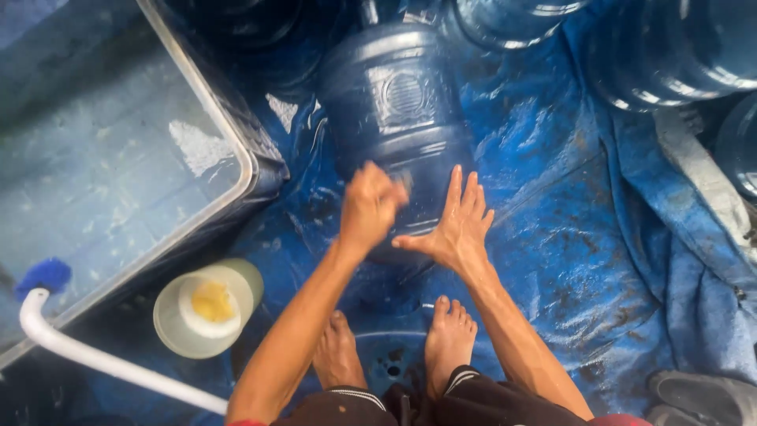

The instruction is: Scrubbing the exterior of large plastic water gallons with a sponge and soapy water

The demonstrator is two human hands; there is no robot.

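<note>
Left hand (369, 207) clenched, blurred, on the lying blue water jug (398, 118); right hand (457, 229) released, flat against it

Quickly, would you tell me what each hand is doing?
Left hand: fisted on the jug, contents unclear.
Right hand: open, flat against the jug.

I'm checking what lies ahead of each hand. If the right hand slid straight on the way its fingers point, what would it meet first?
The right hand already lies flat on the blue water jug. Its fingers point up along the jug's side, so it would probably just run along the jug's body.
</note>
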